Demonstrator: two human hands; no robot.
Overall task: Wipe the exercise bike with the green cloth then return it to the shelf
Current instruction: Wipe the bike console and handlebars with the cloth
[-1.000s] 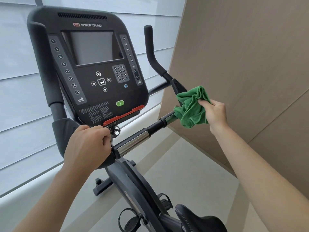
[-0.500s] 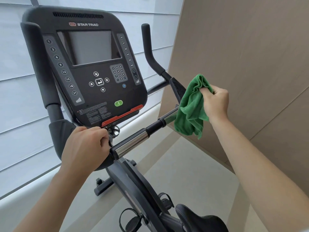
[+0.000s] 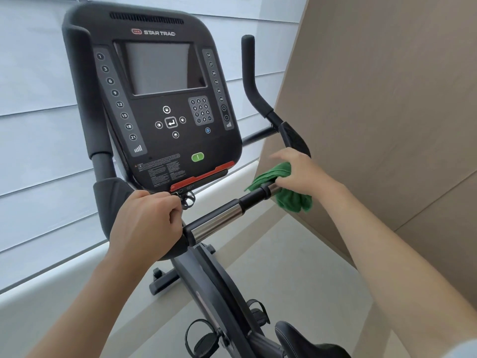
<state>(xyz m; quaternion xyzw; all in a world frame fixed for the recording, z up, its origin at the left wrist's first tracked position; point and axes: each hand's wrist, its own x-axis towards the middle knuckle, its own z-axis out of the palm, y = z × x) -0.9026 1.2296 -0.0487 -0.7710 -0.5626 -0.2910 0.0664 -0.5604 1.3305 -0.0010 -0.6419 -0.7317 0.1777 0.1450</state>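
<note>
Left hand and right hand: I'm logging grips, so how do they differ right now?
The left hand is curled in a bare fist on the handlebar's near end; the right hand presses the green cloth onto the bar farther out. The left looks sharp, the right's fingers blurred. Both rest on the same bar.

The exercise bike's console [image 3: 165,104] reads "STAR TRAC" at 12 o'clock. Its left strip [image 3: 117,99] shows 1, 3, 6, 9, 12, 15, 18, 21; the right strip [image 3: 216,86] 24 to 40. The fine print at 6 o'clock is illegible.
</note>
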